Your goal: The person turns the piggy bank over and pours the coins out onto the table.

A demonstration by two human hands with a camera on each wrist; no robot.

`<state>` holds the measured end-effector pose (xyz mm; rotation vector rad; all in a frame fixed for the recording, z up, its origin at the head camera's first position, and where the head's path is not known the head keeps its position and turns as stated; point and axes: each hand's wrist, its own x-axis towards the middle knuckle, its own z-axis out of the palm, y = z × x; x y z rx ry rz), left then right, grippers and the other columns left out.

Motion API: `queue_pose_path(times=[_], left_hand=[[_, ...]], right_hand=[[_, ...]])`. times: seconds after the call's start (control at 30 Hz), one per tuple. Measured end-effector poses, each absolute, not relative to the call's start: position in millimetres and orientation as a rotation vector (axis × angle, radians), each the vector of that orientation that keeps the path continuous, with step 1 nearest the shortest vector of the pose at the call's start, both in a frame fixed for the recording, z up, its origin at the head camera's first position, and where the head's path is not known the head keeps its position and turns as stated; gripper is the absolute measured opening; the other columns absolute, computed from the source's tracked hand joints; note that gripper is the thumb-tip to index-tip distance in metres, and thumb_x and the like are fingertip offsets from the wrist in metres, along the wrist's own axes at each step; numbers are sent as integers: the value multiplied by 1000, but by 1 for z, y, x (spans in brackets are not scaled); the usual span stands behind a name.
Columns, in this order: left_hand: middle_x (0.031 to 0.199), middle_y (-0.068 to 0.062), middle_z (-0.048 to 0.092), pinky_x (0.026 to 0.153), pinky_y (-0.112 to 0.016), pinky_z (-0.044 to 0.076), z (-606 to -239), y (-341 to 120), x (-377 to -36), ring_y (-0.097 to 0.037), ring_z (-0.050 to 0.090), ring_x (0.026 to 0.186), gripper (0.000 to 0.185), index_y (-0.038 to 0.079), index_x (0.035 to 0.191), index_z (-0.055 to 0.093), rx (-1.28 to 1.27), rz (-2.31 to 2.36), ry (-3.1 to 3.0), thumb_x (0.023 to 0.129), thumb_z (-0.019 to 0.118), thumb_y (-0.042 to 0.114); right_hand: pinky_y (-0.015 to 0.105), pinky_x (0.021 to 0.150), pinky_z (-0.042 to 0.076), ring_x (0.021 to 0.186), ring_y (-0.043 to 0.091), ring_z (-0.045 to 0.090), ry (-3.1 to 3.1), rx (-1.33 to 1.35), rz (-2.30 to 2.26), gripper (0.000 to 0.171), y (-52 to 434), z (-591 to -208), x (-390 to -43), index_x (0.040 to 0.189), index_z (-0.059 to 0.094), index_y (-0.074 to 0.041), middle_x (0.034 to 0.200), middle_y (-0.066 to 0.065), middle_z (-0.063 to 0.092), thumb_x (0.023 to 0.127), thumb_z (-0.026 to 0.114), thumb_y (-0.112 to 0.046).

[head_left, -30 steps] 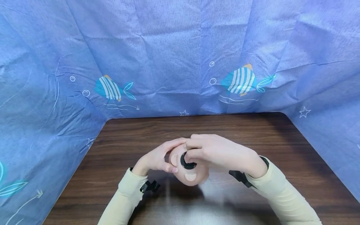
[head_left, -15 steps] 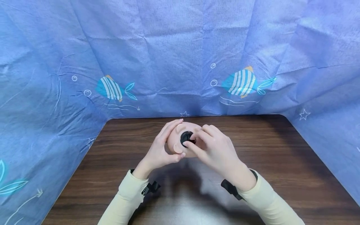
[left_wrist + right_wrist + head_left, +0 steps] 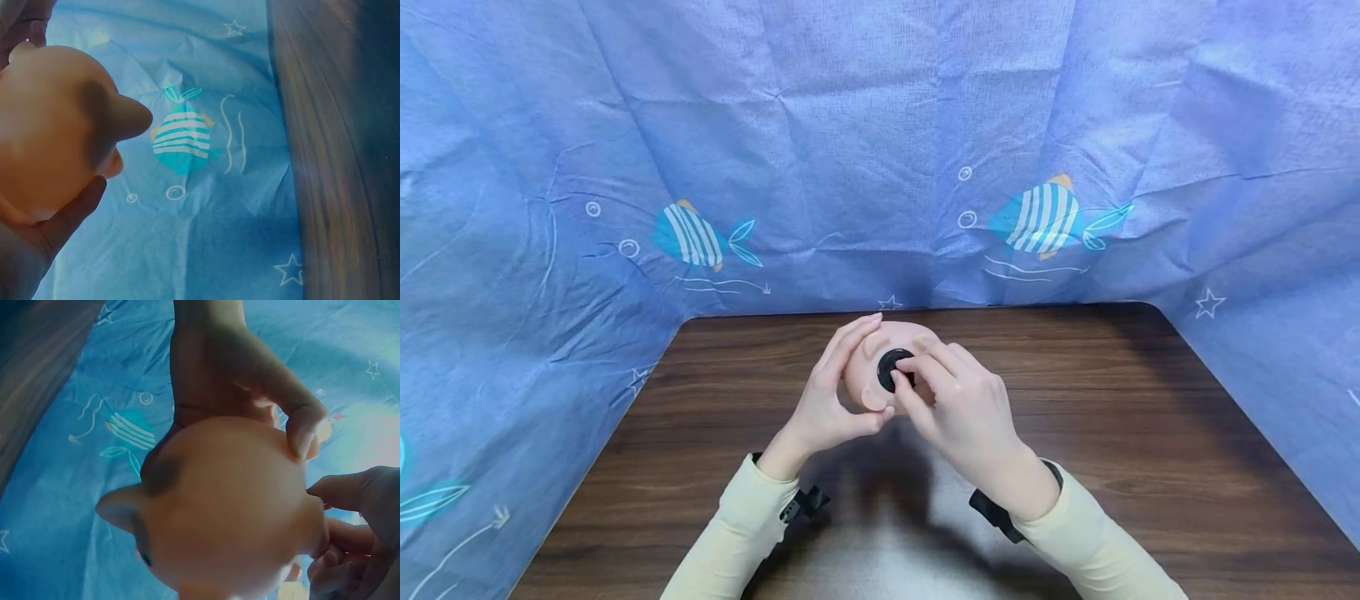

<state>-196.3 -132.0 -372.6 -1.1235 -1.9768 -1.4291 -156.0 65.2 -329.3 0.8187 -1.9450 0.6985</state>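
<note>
pink toy pig (image 3: pixel 880 367) clasped in left hand (image 3: pixel 827 408), right hand (image 3: pixel 958 408) pinching black plug (image 3: pixel 893 368), head-view only

Peach toy, black plug, blue fish-print cloth

The toy pig (image 3: pixel 880 367) is peach-pink with a black round plug (image 3: pixel 891 368); the sleeves (image 3: pixel 737 525) are pale cream; the desk (image 3: pixel 1150 433) is dark brown woodgrain; the backdrop cloth (image 3: pixel 850 150) is blue with turquoise-and-white striped fish, stars and bubbles.

Black plug (image 3: pixel 893 367) — half behind fingers (image 3: pixel 917 367)

One piggy bank (image 3: pixel 871 367), one black plug (image 3: pixel 892 369), two hands (both on the pig), two printed fish (image 3: pixel 694 236).
</note>
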Motion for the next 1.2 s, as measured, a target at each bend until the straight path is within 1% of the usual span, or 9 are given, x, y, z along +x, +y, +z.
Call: queue_pose_path(times=[0.1, 0.2, 0.37, 0.5, 0.7, 1.0, 1.2], left_hand=[[153, -14, 41, 106, -37, 43, -373, -132, -196, -33, 43, 135, 88, 6, 150, 43, -1149, -1468, -1962, 72, 81, 18], [154, -15, 40, 105, -36, 44, -373, -132, -196, -34, 42, 136, 88, 6, 151, 41, -1172, -1499, -1953, 73, 80, 19], [154, -16, 39, 105, -37, 44, -373, -133, -196, -34, 42, 137, 87, 6, 151, 41, -1189, -1510, -1944, 74, 80, 20], [154, -15, 39, 104, -37, 45, -373, -133, -196, -34, 43, 136, 87, 5, 151, 40, -1189, -1501, -1944, 75, 79, 22], [153, -17, 40, 106, -38, 43, -375, -132, -198, -34, 43, 136, 89, 4, 150, 41, -1183, -1471, -1936, 71, 80, 16], [154, -14, 38, 103, -35, 46, -376, -131, -198, -34, 42, 136, 91, 5, 150, 41, -1154, -1501, -1949, 68, 80, 12], [154, -13, 40, 107, -38, 42, -376, -131, -198, -34, 41, 137, 91, 5, 150, 41, -1141, -1473, -1956, 68, 81, 13]], right_hand=[[27, 50, 44, 66, 14, 52, -1934, 842, 751, 9, 64, -330, -156, 87, 76, -6, 87, 1, 68, 83, 68, -7], [27, 51, 44, 66, 14, 53, -1922, 848, 786, 10, 63, -329, -155, 86, 75, -6, 86, 0, 69, 81, 67, -5], [25, 49, 42, 66, 13, 50, -1925, 837, 775, 8, 64, -328, -155, 84, 73, -9, 83, -2, 65, 81, 67, -5], [25, 47, 42, 67, 13, 51, -1929, 826, 711, 6, 63, -327, -155, 82, 69, -11, 84, -2, 63, 82, 65, -6], [28, 48, 45, 66, 16, 51, -1930, 830, 655, 5, 62, -326, -155, 82, 65, -8, 83, 1, 62, 83, 61, -6], [27, 51, 44, 65, 17, 50, -1921, 823, 693, 5, 61, -328, -157, 82, 65, -7, 83, 2, 61, 82, 62, -3], [27, 51, 44, 65, 16, 49, -1919, 818, 700, 5, 60, -328, -156, 83, 65, -7, 82, 2, 60, 81, 62, -3]])
